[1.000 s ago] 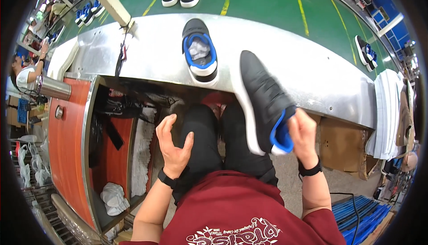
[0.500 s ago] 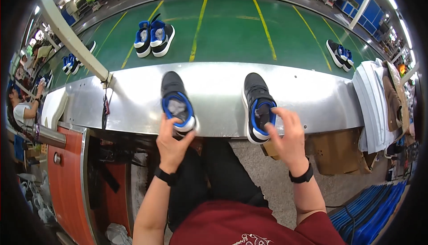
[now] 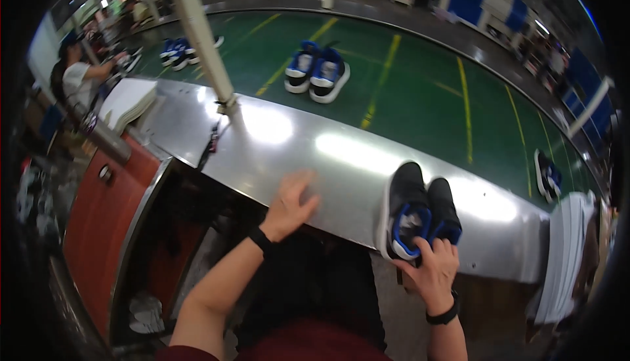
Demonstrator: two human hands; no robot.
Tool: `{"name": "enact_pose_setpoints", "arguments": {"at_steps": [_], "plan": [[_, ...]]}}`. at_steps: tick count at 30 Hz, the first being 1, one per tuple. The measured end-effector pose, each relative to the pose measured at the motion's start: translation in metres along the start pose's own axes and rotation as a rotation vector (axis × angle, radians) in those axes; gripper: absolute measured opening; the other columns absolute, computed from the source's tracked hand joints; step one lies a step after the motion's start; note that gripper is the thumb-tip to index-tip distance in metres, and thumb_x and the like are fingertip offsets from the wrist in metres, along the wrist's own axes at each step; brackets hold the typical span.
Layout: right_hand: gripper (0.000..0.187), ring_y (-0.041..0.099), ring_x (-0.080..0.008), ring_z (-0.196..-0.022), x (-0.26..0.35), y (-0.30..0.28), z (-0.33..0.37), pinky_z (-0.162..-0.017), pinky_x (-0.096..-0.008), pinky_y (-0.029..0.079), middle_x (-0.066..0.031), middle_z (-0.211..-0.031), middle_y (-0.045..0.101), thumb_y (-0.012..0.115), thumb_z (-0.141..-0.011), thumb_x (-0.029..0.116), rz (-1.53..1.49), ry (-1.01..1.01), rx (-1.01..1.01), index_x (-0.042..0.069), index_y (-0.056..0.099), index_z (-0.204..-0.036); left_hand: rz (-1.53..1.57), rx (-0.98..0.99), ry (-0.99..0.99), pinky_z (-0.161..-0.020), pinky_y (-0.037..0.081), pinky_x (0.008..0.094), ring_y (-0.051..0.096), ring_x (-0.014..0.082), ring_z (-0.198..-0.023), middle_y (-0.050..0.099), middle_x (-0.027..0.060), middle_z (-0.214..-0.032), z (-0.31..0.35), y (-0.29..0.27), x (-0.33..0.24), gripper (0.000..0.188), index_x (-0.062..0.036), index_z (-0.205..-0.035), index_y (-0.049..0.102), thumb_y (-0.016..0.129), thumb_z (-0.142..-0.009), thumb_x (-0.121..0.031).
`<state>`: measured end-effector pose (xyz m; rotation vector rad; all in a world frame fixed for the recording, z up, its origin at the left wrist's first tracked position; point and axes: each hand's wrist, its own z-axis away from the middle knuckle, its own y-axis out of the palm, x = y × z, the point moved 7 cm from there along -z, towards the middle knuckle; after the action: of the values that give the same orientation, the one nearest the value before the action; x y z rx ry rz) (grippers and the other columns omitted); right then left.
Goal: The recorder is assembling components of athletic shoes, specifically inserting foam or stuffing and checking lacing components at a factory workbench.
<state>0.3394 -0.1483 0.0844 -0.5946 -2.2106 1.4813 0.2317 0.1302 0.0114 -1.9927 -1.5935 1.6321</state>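
Head view, the only one: the bare left hand (image 3: pixel 290 207), slightly blurred, hangs over the long, flat, silvery metal bench (image 3: pixel 354 197), fingers spread and thumb apart, nothing between them. The bare right hand (image 3: pixel 433 269) is at the bench's near edge, thumb and fingers closed on the heels of two shoes; how firm the hold is, cannot tell. The first is a low black shoe with a white sole and blue lining (image 3: pixel 407 190), pale crumpled stuffing inside; just right of it, seemingly touching, is a matching black shoe with a blue-lined collar (image 3: pixel 443 200). Both point toward the flat green belt with yellow lines (image 3: pixel 426 118), where a black, white and blue pair of shoes (image 3: pixel 328 79) stands; more shoes sit far right (image 3: pixel 546 174). Progress, judged from here: the two shoes are together side by side, on the bench side of the belt; the right hand's release is still outstanding. Against the half-second-earlier frame: then the shoes are well apart, one at each hand; now both are under the right, the left is off, and the camera's view is turned.
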Motion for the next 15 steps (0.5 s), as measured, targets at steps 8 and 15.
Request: {"name": "enact_pose_setpoints", "arguments": {"at_steps": [8,15], "plan": [[0.056,0.058,-0.0313,-0.079,-0.080,0.012,-0.097,-0.074,-0.0409,0.045,-0.0101,-0.079,0.061,0.084,-0.056,0.042,-0.028,0.004,-0.192,0.007,0.065,-0.097,-0.533,-0.032,-0.097,-0.103,0.033,0.0467,0.039,0.0350,-0.129,0.047,0.0177,-0.132,-0.017,-0.066,0.097,0.053,-0.0106,-0.125,0.053,0.065,-0.081,-0.039],[0.059,0.052,-0.0333,-0.109,-0.161,0.070,-0.267,-0.088,-0.0415,0.044,-0.0128,-0.120,0.057,0.070,-0.080,0.026,0.286,0.127,-0.113,0.012,0.047,-0.133,-0.472,-0.041,-0.121,-0.103,0.031,0.0447,0.038,0.0328,-0.129,0.046,0.0153,-0.133,-0.021,-0.063,0.094,0.055,-0.0124,-0.126,0.053,0.064,-0.081,-0.042]]}}
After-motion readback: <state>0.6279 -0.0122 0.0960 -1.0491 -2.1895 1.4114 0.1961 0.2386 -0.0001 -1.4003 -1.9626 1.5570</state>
